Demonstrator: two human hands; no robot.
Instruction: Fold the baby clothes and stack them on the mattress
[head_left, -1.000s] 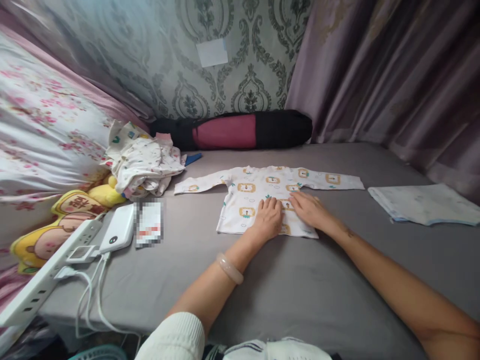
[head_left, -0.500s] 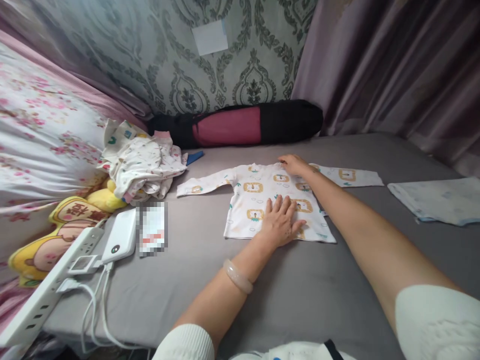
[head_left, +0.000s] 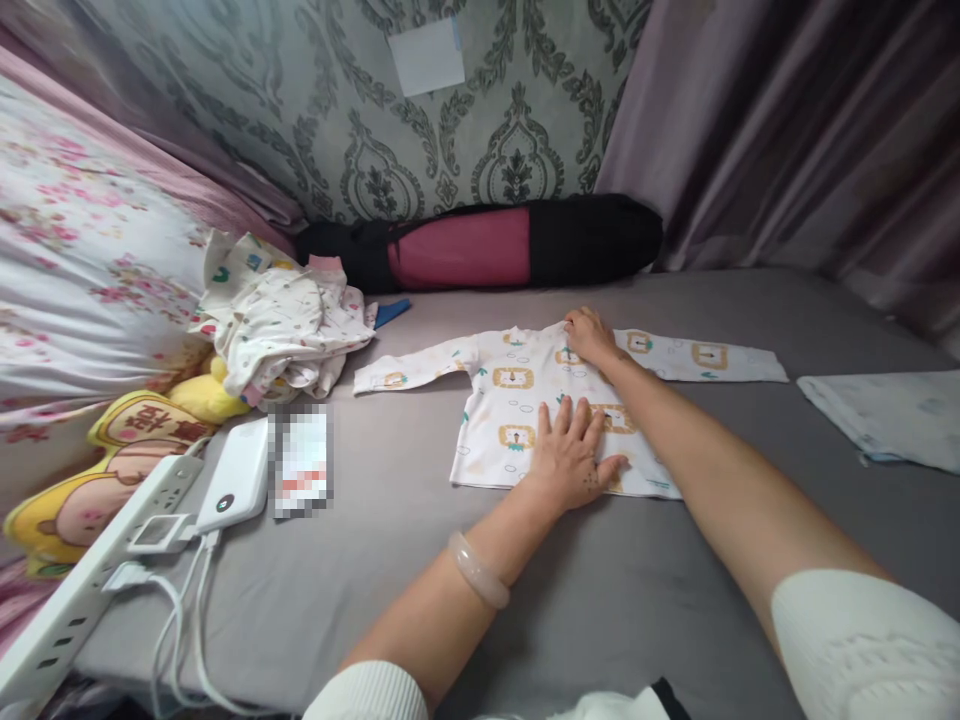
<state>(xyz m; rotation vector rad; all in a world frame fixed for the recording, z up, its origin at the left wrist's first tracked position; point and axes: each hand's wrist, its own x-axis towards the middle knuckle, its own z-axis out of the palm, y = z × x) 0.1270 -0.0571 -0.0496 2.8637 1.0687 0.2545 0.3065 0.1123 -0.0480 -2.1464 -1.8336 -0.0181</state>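
Observation:
A small white long-sleeved shirt [head_left: 491, 410] with yellow lion prints lies spread out on the grey bed sheet, both sleeves stretched sideways. My left hand [head_left: 570, 455] rests flat on its lower body, fingers spread, pressing the cloth. At the right of the neckline, my right hand [head_left: 592, 338] has its fingers bent around the shoulder cloth; the fingertips are partly hidden. My right forearm crosses over the shirt's right side and covers part of its hem.
A heap of baby clothes [head_left: 281, 315] sits at the left, by a yellow plush toy [head_left: 127, 460]. Nearer are a white power bank [head_left: 236, 475], a power strip [head_left: 64, 620] and cables. A black and red long bag [head_left: 465, 248] lies along the wall. Folded cloth [head_left: 892, 410] lies right.
My right hand has shifted slightly along the shoulder near the neckline, and more of the right sleeve shows. My left hand stays flat on the shirt. The view has moved slightly.

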